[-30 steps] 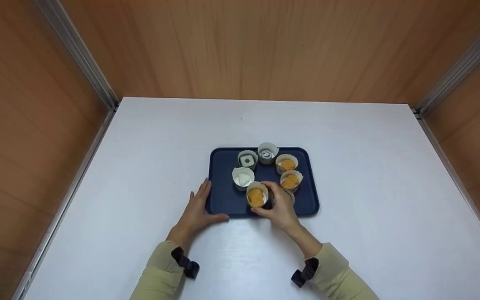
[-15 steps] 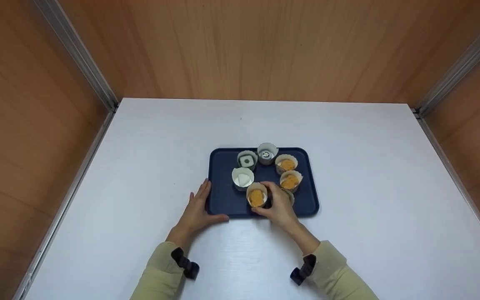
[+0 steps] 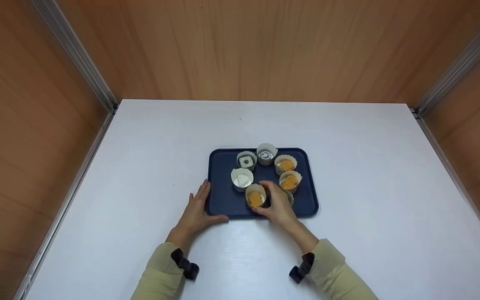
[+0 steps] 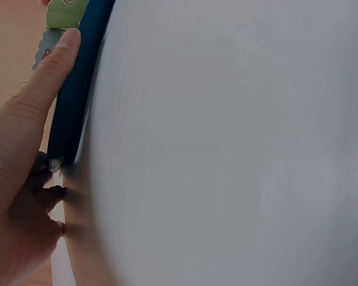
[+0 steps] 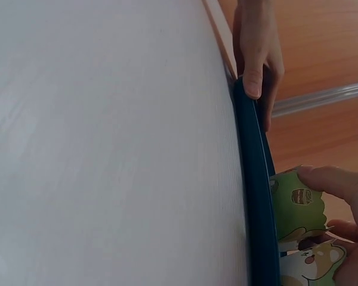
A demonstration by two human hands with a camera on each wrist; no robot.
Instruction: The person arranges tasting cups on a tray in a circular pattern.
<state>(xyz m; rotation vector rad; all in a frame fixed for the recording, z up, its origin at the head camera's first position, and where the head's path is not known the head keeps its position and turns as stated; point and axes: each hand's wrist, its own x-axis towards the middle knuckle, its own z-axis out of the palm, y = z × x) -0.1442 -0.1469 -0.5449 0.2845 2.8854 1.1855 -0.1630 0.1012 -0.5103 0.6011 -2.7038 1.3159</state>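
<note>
A dark blue tray lies on the white table, with several paper muffin cups in a rough ring on it. My right hand pinches a green printed muffin cup between thumb and fingers; it holds orange pieces and stands near the tray's front edge. Another cup is mostly hidden behind that hand. Around the tray's front left corner my left hand rests with fingers nearly straight along the left side, its thumb lying on the front wall.
Two cups with orange pieces, a nearer one and a farther one, stand at the tray's right. A cup with white content, one with a square white piece and a pale one stand left and back. Wood-grain panels enclose the table.
The right wrist has shifted slightly forward and left, while its hand keeps hold of the same muffin cup. The left hand stays at the tray corner; the other cups have not moved.
</note>
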